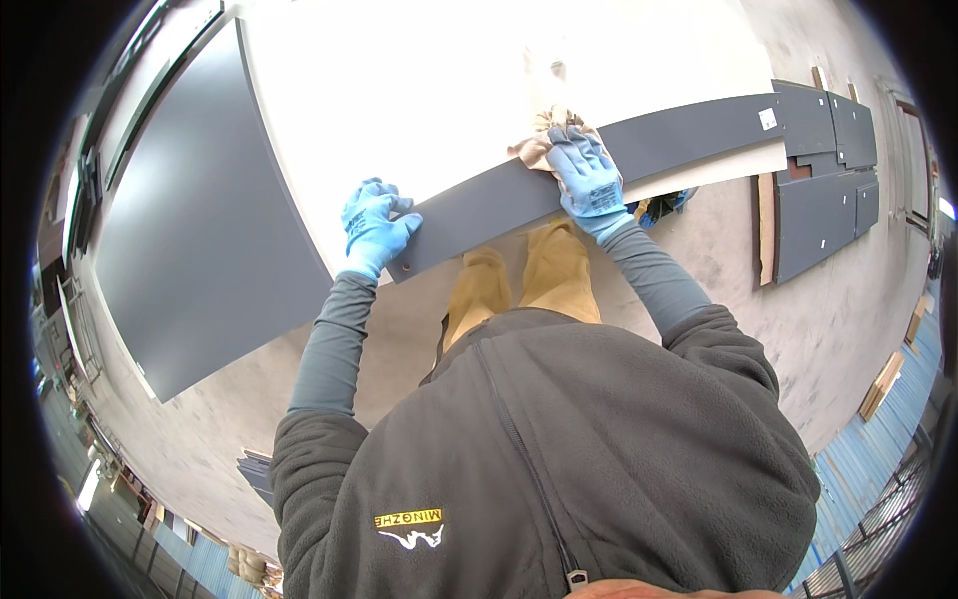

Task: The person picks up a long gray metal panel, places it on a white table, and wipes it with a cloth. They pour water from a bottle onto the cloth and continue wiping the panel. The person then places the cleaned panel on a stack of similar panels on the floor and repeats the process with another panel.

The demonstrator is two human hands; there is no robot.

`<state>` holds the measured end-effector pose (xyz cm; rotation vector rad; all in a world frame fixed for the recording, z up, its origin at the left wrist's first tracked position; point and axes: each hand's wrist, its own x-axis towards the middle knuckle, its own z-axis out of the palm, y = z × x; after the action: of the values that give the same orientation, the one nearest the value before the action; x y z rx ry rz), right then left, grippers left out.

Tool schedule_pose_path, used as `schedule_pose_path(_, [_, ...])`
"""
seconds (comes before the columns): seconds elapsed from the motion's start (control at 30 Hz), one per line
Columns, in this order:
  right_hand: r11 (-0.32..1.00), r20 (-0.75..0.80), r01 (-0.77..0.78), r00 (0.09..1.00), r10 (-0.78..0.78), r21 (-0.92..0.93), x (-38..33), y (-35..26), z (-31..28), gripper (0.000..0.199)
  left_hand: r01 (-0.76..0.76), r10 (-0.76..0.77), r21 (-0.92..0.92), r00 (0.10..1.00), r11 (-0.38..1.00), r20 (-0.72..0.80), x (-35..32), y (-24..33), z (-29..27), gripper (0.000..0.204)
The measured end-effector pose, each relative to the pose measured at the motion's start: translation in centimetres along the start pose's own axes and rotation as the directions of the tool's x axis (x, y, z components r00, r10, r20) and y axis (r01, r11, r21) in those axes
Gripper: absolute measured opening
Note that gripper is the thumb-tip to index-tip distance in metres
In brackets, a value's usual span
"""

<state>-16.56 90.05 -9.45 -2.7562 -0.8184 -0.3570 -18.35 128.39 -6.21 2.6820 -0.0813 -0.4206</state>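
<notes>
A long, narrow dark grey board (469, 212) lies slanted along the near edge of a white table (399, 80). It has a small white label near its right end and a small hole near its left end. My left hand (372, 228), in a light blue glove, rests at the board's left end, fingers apart on the white surface and thumb against the board. On the board's middle, my right hand (589, 180), gloved alike, presses a crumpled beige cloth (534, 150); part of the cloth is hidden under the fingers.
A large dark grey panel (200, 230) lies at the left. Several dark panels (818, 225) are stacked low at the right. Beyond the cloth is a small mark or hole in the white surface. Wooden pieces (881, 385) lie on the floor at far right.
</notes>
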Motion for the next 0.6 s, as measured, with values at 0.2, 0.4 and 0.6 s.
schedule_pose_path(0.2, [0.824, -0.131, -0.56, 0.813, 0.567, 0.085, -0.4, 12.9, -3.9, 0.038, 0.065, -0.064, -0.031, 0.997, 0.997, 0.044, 0.0, -0.2, 0.1, 0.026])
schedule_pose_path(0.4, [0.76, 0.311, -0.604, 0.694, 0.649, -0.238, 0.8, 14.5, -3.9, 0.093, 0.098, -0.096, -0.025, 0.991, 0.995, 0.099, 0.3, -0.5, 0.2, 0.029])
schedule_pose_path(0.6, [0.707, 0.376, -0.641, 0.602, 0.705, -0.298, 2.8, 13.0, -4.4, 0.093, 0.013, -0.014, -0.017, 0.998, 1.0, -0.055, 0.2, -0.6, 0.8, 0.024])
